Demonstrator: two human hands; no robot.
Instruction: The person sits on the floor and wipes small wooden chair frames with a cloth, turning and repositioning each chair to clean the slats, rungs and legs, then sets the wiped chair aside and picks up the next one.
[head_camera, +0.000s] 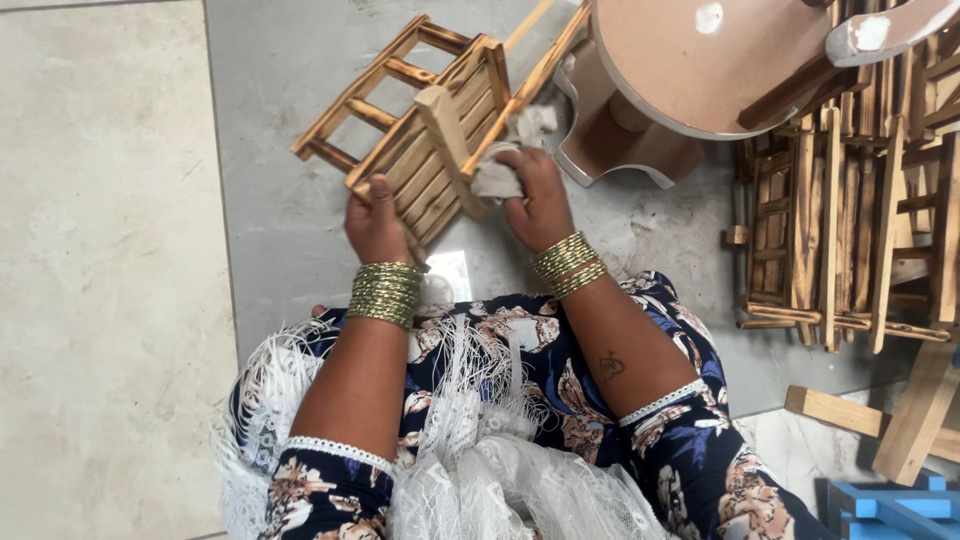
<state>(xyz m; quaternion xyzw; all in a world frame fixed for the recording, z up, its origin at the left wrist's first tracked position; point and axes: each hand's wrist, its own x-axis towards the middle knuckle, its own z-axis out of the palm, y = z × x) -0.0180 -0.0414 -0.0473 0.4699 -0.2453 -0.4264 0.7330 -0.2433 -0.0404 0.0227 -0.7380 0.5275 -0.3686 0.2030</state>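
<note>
Seated over the floor (120, 300), lap covered by a flowered dress and white lace shawl (470, 440). Just beyond the lap, held up off the floor and tilted: a small wooden stool frame (420, 130) with scorched slats. Left hand (375, 225) at the near corner of the frame, fingers curled shut round its edge, thumb on top. Right hand (535, 205) on the frame's right side, fingers closed on a pale crumpled rag (505, 165) pressed against a slat.

Judged as a wiping or rubbing step, partway along: rag on the wood, frame steadied by the other hand. Next move likely calls for a firm hold at the left corner while the rag travels along the slats, then a turn of the frame to reach other faces.

Right of the frame, a round pinkish bench (690, 70), then a stack of similar wooden frames (850, 220); near the lower right, loose wood strips (900, 420) and something blue (890, 505).

Hidden: underside of the frame, most fingertips, anything on the rag. Stack, bench and blue thing cut off at the edges; a small shiny patch under the frame hard to identify.
</note>
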